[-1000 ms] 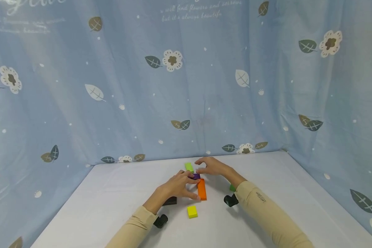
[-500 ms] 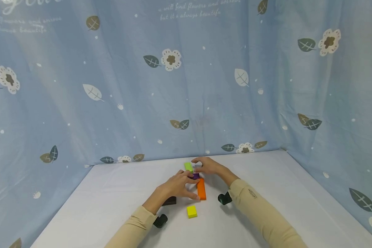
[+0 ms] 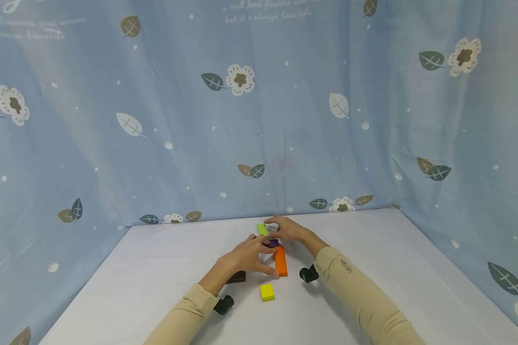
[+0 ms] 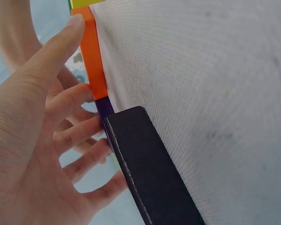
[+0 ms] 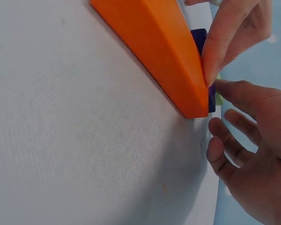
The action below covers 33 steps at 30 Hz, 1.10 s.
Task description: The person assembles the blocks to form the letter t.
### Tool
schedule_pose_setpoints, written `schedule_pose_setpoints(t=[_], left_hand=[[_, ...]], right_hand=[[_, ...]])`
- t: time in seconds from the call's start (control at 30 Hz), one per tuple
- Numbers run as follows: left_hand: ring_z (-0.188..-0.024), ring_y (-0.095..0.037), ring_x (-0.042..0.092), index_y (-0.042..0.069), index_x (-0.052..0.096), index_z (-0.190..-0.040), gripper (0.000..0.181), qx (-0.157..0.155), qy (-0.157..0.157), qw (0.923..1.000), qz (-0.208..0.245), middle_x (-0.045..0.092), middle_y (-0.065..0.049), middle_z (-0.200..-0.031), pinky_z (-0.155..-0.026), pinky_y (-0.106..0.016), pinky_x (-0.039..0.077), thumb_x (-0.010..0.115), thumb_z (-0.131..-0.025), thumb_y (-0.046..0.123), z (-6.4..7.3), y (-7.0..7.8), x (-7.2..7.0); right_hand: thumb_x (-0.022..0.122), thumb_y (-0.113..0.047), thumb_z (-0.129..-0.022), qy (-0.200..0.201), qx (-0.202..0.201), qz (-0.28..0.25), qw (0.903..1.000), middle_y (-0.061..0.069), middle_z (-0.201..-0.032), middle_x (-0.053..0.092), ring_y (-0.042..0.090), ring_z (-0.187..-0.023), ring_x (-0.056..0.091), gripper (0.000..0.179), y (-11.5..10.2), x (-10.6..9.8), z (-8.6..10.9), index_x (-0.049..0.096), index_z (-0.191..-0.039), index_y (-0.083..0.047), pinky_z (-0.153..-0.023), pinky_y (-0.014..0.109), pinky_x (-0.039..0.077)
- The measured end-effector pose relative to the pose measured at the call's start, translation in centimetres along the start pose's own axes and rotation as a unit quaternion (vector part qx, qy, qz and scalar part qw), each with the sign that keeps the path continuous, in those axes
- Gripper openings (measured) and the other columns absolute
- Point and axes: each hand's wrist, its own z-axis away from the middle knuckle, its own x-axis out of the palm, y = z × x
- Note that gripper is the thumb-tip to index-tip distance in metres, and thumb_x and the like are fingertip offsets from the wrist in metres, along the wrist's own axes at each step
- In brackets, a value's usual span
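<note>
My left hand point(image 3: 246, 256) is spread over an orange block point(image 3: 280, 261). In the left wrist view its thumb rests by one end of that block and the index fingertip touches the other end. The other fingers reach along a purple block point(image 3: 273, 243), partly hidden behind them. My right hand point(image 3: 287, 229) arches beside a lime green block point(image 3: 262, 229) at the far end of the row, its index fingertip overlapping the block's right edge. In the right wrist view the right thumb tip is close to the purple block point(image 5: 212, 99), and the remaining fingers are loosely bent.
A yellow block point(image 3: 267, 292) lies in front of the orange one. Under the left wrist is a black block point(image 3: 237, 277), large in the left wrist view. Dark wrist cameras point(image 3: 309, 273) hang below both forearms. A patterned blue curtain point(image 3: 259, 120) borders the white table point(image 3: 155, 268).
My right hand has moved left, closer to the lime green block. The left hand stays at the orange and purple blocks. A green block seen earlier beside the right sleeve is out of sight.
</note>
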Motion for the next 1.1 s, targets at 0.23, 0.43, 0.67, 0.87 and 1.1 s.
schedule_pose_setpoints(t=[0.23,0.43,0.67,0.87,1.1], left_hand=[[-0.124,-0.026,0.045,0.031,0.058,-0.136,0.078,-0.007,-0.003,1.0,-0.004,0.052,-0.002,-0.142,-0.101,-0.046,0.046,0.071,-0.071,0.071,0.01,-0.08,0.24],[-0.124,-0.025,0.045,0.031,0.058,-0.136,0.077,-0.01,-0.004,0.9999,0.0,0.051,-0.002,-0.143,-0.101,-0.046,0.046,0.072,-0.072,0.07,0.01,-0.14,0.33],[-0.125,-0.026,0.045,0.029,0.057,-0.137,0.079,-0.004,-0.002,1.0,-0.002,0.051,-0.003,-0.143,-0.101,-0.046,0.047,0.071,-0.072,0.071,-0.14,-0.07,0.21],[-0.127,-0.026,0.043,0.03,0.056,-0.138,0.078,-0.01,-0.005,0.9999,0.005,0.051,-0.002,-0.144,-0.102,-0.047,0.045,0.072,-0.072,0.07,-0.16,-0.01,0.12],[-0.125,-0.025,0.043,0.03,0.057,-0.137,0.077,-0.01,-0.006,0.9999,0.004,0.051,-0.001,-0.143,-0.101,-0.045,0.046,0.073,-0.072,0.069,-0.13,0.06,0.24]], right_hand=[[0.067,-0.021,-0.094,-0.004,0.011,-0.011,0.9999,0.013,-0.147,0.049,0.031,-0.123,0.058,0.052,0.2,0.17,0.09,0.052,-0.142,-0.011,-0.103,0.045,0.048],[0.068,-0.021,-0.093,-0.014,0.01,-0.035,0.9992,0.013,-0.148,0.046,0.032,-0.114,0.062,0.054,0.28,0.13,0.02,0.05,-0.144,-0.012,-0.1,0.046,0.05],[0.067,-0.016,-0.093,-0.021,-0.02,-0.035,0.999,0.012,-0.148,0.048,0.026,-0.104,0.063,0.051,0.32,-0.07,-0.25,0.052,-0.141,-0.009,-0.098,0.043,0.052],[0.065,-0.008,-0.093,-0.02,-0.04,-0.027,0.9986,0.013,-0.147,0.05,0.023,-0.101,0.061,0.047,0.58,0.02,-0.57,0.056,-0.139,-0.009,-0.095,0.04,0.053],[0.064,-0.006,-0.093,-0.022,-0.04,-0.017,0.9988,0.014,-0.148,0.049,0.033,-0.129,0.053,0.044,0.45,0.21,-0.69,0.058,-0.136,-0.008,-0.102,0.044,0.049]])
